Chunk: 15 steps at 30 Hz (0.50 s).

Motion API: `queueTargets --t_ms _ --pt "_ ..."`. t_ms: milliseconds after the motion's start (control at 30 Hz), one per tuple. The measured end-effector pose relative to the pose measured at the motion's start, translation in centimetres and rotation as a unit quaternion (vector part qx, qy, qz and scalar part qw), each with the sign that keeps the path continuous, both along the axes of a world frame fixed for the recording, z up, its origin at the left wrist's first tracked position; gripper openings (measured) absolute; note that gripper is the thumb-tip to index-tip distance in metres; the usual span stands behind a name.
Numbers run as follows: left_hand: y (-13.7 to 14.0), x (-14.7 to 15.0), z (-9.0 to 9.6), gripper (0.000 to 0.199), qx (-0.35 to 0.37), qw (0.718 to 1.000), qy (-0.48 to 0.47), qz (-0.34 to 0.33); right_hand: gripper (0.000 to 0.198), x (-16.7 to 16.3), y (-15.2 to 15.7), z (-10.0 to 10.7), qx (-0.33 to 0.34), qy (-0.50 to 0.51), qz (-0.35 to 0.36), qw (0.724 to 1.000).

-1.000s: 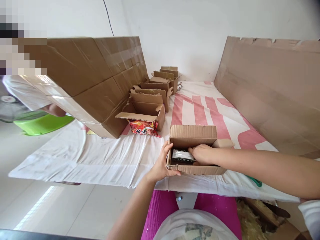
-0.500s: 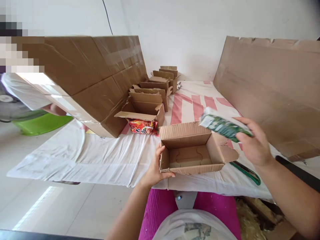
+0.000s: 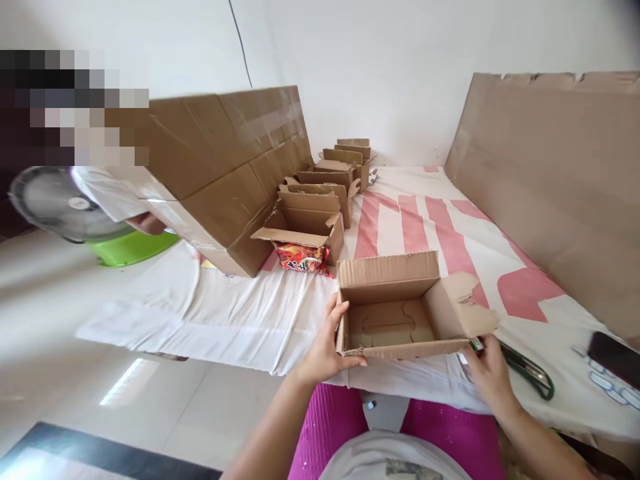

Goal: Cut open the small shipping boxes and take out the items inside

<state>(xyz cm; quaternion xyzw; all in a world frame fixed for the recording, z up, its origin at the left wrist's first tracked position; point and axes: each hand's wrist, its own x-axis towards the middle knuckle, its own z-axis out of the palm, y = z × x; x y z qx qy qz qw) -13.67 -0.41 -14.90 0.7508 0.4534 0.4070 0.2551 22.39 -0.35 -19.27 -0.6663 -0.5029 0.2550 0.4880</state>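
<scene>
An open cardboard box (image 3: 390, 320) stands at the table's front edge, and its inside shows bare. My left hand (image 3: 333, 340) grips its left end, thumb along the front wall and fingers at the corner. My right hand (image 3: 487, 370) is closed low at the box's right front corner, below the torn flap. A green-and-white packet (image 3: 476, 343) is in those fingers, mostly hidden by the hand and the box. Just right of this hand lies a green-handled cutter (image 3: 530, 373).
A row of open cardboard boxes (image 3: 310, 213) recedes at the left, with a red noodle packet (image 3: 303, 259) before the nearest. Tall cardboard panels (image 3: 235, 153) flank the cloth-covered table (image 3: 390, 220). A phone (image 3: 615, 357) lies far right. Another person's hand (image 3: 153, 223) shows left, near a fan (image 3: 70, 203).
My right hand has come down with the green-and-white packet, from above the box's right side to its right front corner. My left hand keeps hold of the box. The view has shifted.
</scene>
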Motion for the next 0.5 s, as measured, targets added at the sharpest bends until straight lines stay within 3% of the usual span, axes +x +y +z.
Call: queueTargets --t_ms 100,200,367,500 --pt "-0.2 -1.3 1.1 0.108 -0.01 1.0 -0.001 -0.007 0.049 -0.2 -0.3 -0.7 0.011 -0.113 0.031 0.993" --pt "-0.8 -5.1 2.9 0.105 -0.021 0.999 0.019 0.025 0.053 -0.7 -0.7 -0.7 0.051 -0.196 0.09 0.975" --pt "-2.3 -13.9 5.1 0.104 -0.028 0.985 0.038 0.167 0.054 -1.4 -0.9 -0.6 0.067 -0.241 0.108 0.962" --pt "-2.6 -18.5 4.1 0.1 -0.06 0.962 0.027 0.267 0.055 -1.5 -0.7 -0.8 0.058 -0.237 0.107 0.964"
